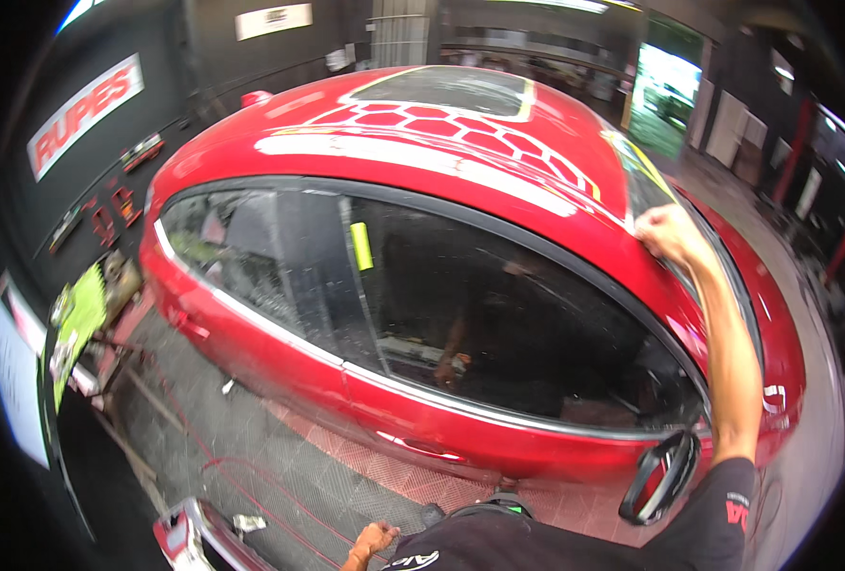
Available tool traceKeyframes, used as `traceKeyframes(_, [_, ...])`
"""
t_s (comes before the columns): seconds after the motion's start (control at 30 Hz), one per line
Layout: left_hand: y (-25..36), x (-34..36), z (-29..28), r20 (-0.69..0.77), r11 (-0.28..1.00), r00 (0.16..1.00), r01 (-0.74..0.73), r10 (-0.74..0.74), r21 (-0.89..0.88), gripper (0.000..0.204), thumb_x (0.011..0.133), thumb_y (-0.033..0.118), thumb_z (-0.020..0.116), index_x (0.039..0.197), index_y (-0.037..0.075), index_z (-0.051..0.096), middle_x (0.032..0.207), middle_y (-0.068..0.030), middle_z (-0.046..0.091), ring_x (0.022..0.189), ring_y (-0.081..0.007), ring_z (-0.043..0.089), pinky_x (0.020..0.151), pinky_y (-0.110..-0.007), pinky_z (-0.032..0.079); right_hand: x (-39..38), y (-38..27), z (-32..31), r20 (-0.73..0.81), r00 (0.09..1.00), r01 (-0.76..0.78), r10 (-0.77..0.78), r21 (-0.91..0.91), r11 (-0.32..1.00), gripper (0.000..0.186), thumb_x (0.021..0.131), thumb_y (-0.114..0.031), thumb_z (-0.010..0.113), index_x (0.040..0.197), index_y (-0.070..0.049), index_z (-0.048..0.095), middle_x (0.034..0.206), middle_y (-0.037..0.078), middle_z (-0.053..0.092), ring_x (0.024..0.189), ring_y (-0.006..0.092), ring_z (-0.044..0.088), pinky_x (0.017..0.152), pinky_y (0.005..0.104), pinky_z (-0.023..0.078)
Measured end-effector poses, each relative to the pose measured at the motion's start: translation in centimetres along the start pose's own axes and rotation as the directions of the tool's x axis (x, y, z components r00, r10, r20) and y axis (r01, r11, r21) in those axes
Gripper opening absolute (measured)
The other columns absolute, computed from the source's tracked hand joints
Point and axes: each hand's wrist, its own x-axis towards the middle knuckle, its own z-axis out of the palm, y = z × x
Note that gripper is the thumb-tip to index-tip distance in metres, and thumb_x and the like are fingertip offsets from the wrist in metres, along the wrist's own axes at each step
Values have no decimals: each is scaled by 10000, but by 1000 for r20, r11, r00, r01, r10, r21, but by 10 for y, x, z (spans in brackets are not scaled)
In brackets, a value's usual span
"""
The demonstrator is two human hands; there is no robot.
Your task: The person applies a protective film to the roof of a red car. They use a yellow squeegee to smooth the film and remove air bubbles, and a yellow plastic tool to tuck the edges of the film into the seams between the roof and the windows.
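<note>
A red car (232,157) stands side-on before me. Its roof carries hexagon-patterned masking (460,133) and yellow-edged tape round a glass panel (437,95). My right hand (665,233) reaches up to the edge of the roof by the windshield (646,181), where yellow tape (632,152) runs. Its fingers are curled at pale tape there; what they hold is too small to make out. My left hand (375,538) is low at the bottom, fingers curled, holding something I cannot make out, if anything. A yellow strip (361,246) sticks to the side window.
A side mirror (658,476) juts out below my right arm. At left are a bench with green cloth (84,319), wall-mounted tools (122,214) and a red-and-chrome part (184,533) low down. A red hose (246,485) lies on the tiled floor (318,428). An open doorway (665,81) is behind.
</note>
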Motion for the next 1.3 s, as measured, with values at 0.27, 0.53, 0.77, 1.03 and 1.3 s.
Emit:
traceKeyframes(0.27, [24,-15,-30,-3,992,1000,-29,29,123,463,955,439,661,1117,9,724,975,-267,734,923,-418,710,751,-527,521,0,5,0,33,999,-36,37,-24,999,90,895,-113,722,902,-35,765,761,7,687,658,84,576,621,253,492])
traceKeyframes(0.53, [5,41,-21,-1,991,1000,-15,15,131,619,881,558,702,1175,14,726,1094,-207,760,1083,-352,721,965,-432,542,-2,8,-3,31,999,17,-15,-44,999,123,871,-140,726,871,-21,756,760,38,686,697,93,587,666,279,499])
traceKeyframes(0.77, [22,47,-6,-45,999,998,-43,43,1,558,896,497,735,1139,-5,727,997,-177,776,971,-291,747,889,-404,560,-14,-3,0,-60,995,64,-78,-207,976,157,873,-145,712,922,-17,788,727,115,696,712,142,652,682,334,511])
traceKeyframes(1.03, [37,40,-4,3,999,1000,-5,5,54,536,896,482,744,1109,-10,733,955,-171,775,923,-287,748,854,-402,564,8,-6,-19,194,977,-86,86,-8,996,282,859,-267,792,737,-25,711,660,40,632,557,107,579,542,269,506])
traceKeyframes(1.3, [82,2,-9,-29,984,990,-131,136,121,507,976,463,625,1213,22,706,1099,-244,732,1066,-389,695,897,-501,539,13,12,-21,219,975,-55,28,121,991,220,881,-212,770,823,-2,738,754,44,668,628,101,601,579,259,531])
